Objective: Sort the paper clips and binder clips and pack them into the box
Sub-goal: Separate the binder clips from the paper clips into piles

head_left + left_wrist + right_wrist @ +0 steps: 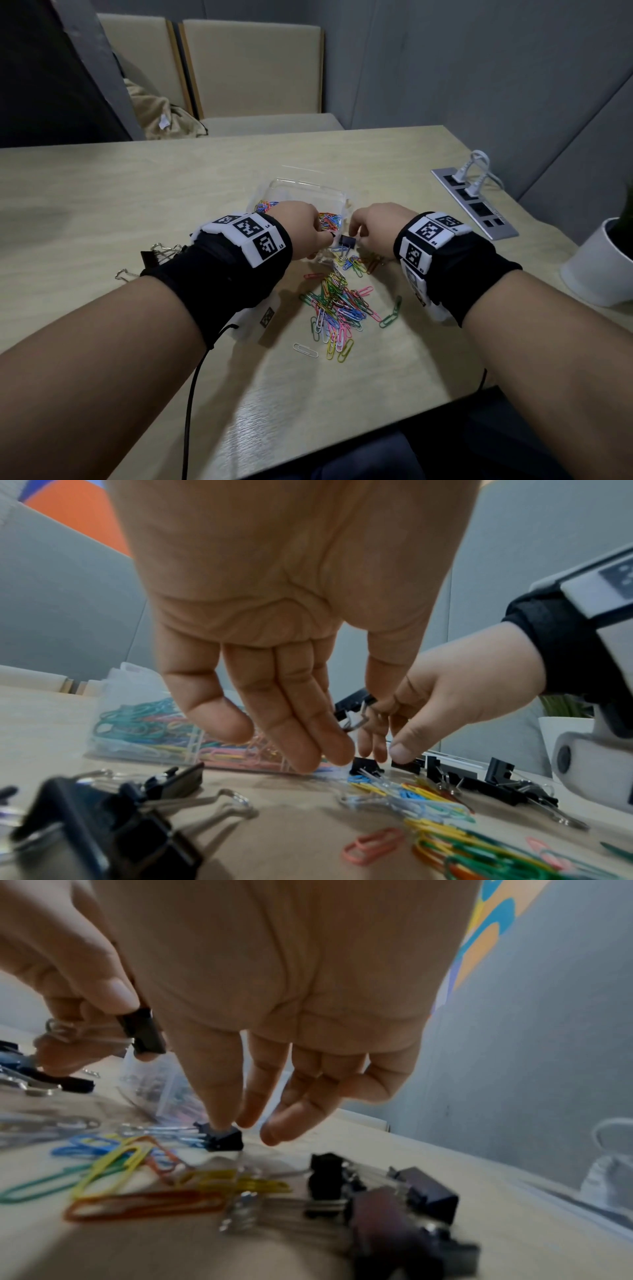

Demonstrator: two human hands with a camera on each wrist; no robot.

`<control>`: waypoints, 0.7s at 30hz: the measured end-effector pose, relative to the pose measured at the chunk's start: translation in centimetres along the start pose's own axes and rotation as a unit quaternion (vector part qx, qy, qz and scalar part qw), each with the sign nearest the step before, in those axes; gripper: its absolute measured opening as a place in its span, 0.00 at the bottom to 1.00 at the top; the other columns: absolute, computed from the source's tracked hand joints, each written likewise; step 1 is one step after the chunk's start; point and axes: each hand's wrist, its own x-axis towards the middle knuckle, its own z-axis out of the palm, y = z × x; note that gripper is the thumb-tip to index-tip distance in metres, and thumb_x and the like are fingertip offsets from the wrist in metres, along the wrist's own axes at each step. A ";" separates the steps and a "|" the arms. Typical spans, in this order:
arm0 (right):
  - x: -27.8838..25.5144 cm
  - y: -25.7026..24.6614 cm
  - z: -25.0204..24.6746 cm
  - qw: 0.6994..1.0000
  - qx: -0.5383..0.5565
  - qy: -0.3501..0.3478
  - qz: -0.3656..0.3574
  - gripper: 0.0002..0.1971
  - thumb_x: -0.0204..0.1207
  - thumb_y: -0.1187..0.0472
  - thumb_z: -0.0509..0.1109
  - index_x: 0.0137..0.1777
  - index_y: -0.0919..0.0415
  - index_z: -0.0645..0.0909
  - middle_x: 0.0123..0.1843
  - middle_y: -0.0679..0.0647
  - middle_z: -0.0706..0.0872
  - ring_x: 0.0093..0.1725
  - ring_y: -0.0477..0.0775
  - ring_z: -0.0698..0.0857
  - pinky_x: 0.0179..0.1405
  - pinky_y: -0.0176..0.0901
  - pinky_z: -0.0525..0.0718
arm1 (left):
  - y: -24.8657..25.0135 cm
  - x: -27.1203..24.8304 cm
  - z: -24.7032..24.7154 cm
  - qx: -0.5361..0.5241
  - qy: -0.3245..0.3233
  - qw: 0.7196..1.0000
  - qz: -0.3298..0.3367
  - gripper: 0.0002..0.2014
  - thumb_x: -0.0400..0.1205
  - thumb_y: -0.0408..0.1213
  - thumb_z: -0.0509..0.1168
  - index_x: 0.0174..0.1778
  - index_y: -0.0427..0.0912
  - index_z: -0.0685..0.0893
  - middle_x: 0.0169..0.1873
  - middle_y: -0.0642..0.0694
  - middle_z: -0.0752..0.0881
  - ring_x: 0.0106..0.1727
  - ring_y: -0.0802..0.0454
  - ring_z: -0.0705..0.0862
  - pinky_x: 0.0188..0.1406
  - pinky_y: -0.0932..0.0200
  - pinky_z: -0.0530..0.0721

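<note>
A small black binder clip (347,242) hangs just above the table between my hands. My left hand (322,240) pinches its wire handles (356,721). The thumb of my right hand (358,234) presses its black body (145,1033) against the index finger. The other right fingers point down, and one fingertip touches a second binder clip (224,1141) lying on the table. Behind my hands stands the clear plastic box (308,183), with coloured paper clips inside. A loose pile of coloured paper clips (337,301) lies in front of my hands.
More black binder clips lie left of my left wrist (159,255) and under my right wrist (394,1191). A socket strip (476,202) with white plugs and a white pot (596,267) sit at the right. A black cable hangs from my left wrist.
</note>
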 end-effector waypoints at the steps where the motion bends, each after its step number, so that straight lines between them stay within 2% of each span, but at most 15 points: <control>1: -0.1 -0.1 0.1 1.000 0.011 0.002 -0.003 0.11 0.79 0.63 0.65 0.59 0.54 0.81 0.57 0.55 0.85 0.57 0.59 0.83 0.50 0.44 0.79 | 0.0 0.1 0.1 0.008 0.001 1.000 0.000 0.17 0.81 0.48 0.62 0.49 0.41 0.90 0.37 0.46 0.90 0.46 0.45 0.88 0.33 0.61 0.77; 3: -0.5 -0.6 -0.2 1.000 0.026 0.005 -0.013 0.10 0.78 0.65 0.65 0.56 0.55 0.83 0.55 0.54 0.86 0.55 0.58 0.84 0.47 0.42 0.78 | 0.0 0.3 0.1 0.031 0.007 0.999 0.001 0.18 0.80 0.50 0.62 0.50 0.39 0.89 0.39 0.45 0.87 0.42 0.45 0.84 0.37 0.59 0.77; 6: -0.7 -1.3 -0.3 0.999 0.012 -0.020 -0.024 0.13 0.80 0.66 0.63 0.56 0.55 0.86 0.57 0.52 0.88 0.55 0.56 0.85 0.48 0.41 0.79 | -0.2 0.7 0.0 0.050 0.008 0.999 -0.002 0.16 0.80 0.51 0.62 0.45 0.41 0.85 0.39 0.43 0.83 0.41 0.45 0.78 0.35 0.58 0.73; 9: -1.0 -1.7 0.7 0.996 -0.049 -0.066 -0.023 0.14 0.81 0.63 0.62 0.63 0.56 0.84 0.62 0.52 0.86 0.61 0.57 0.84 0.55 0.43 0.80 | -0.6 0.7 -0.2 0.043 -0.001 0.999 -0.008 0.21 0.80 0.52 0.62 0.49 0.37 0.88 0.43 0.38 0.89 0.44 0.43 0.84 0.39 0.55 0.79; 11: -1.3 -1.8 1.4 0.994 -0.060 -0.093 -0.024 0.13 0.80 0.60 0.63 0.61 0.53 0.83 0.60 0.50 0.85 0.61 0.55 0.82 0.51 0.41 0.81 | -0.8 0.6 -0.2 0.042 -0.016 0.999 -0.009 0.23 0.80 0.54 0.61 0.49 0.36 0.89 0.45 0.39 0.91 0.46 0.43 0.88 0.44 0.53 0.83; 13: -2.4 -2.2 1.2 0.992 -0.022 -0.119 -0.038 0.13 0.81 0.63 0.63 0.59 0.52 0.85 0.58 0.49 0.85 0.58 0.52 0.82 0.44 0.38 0.77 | -0.8 0.4 0.0 0.056 -0.035 0.998 -0.006 0.23 0.79 0.54 0.60 0.45 0.36 0.89 0.40 0.40 0.90 0.41 0.44 0.85 0.39 0.55 0.81; 14: -2.8 -2.2 0.9 0.993 0.006 -0.113 -0.034 0.13 0.80 0.65 0.64 0.59 0.52 0.86 0.58 0.49 0.86 0.57 0.52 0.83 0.47 0.39 0.78 | -0.8 0.2 0.0 0.065 -0.045 0.997 -0.004 0.22 0.80 0.53 0.60 0.42 0.38 0.89 0.37 0.42 0.88 0.38 0.45 0.83 0.37 0.56 0.78; 17: -2.5 -0.5 -0.3 0.999 0.020 -0.035 0.034 0.14 0.81 0.67 0.64 0.60 0.55 0.87 0.61 0.50 0.87 0.60 0.54 0.85 0.59 0.42 0.81 | -0.8 0.0 0.0 0.071 -0.063 0.995 -0.006 0.21 0.81 0.52 0.59 0.46 0.39 0.91 0.35 0.46 0.85 0.38 0.46 0.82 0.33 0.59 0.77; 19: -1.5 1.4 -0.9 0.995 -0.036 -0.024 0.094 0.14 0.79 0.66 0.64 0.59 0.58 0.87 0.60 0.54 0.87 0.58 0.58 0.86 0.61 0.46 0.83 | -0.9 -0.1 0.0 0.072 -0.063 0.995 -0.006 0.21 0.81 0.52 0.59 0.47 0.39 0.90 0.35 0.46 0.85 0.38 0.47 0.81 0.29 0.61 0.74; 21: -1.0 2.6 -0.6 0.990 -0.065 -0.031 0.124 0.12 0.77 0.62 0.68 0.57 0.57 0.88 0.57 0.56 0.88 0.53 0.59 0.87 0.59 0.49 0.84 | -1.1 0.0 0.0 0.078 -0.061 0.995 -0.005 0.19 0.80 0.52 0.59 0.42 0.42 0.89 0.34 0.47 0.83 0.36 0.47 0.79 0.28 0.61 0.72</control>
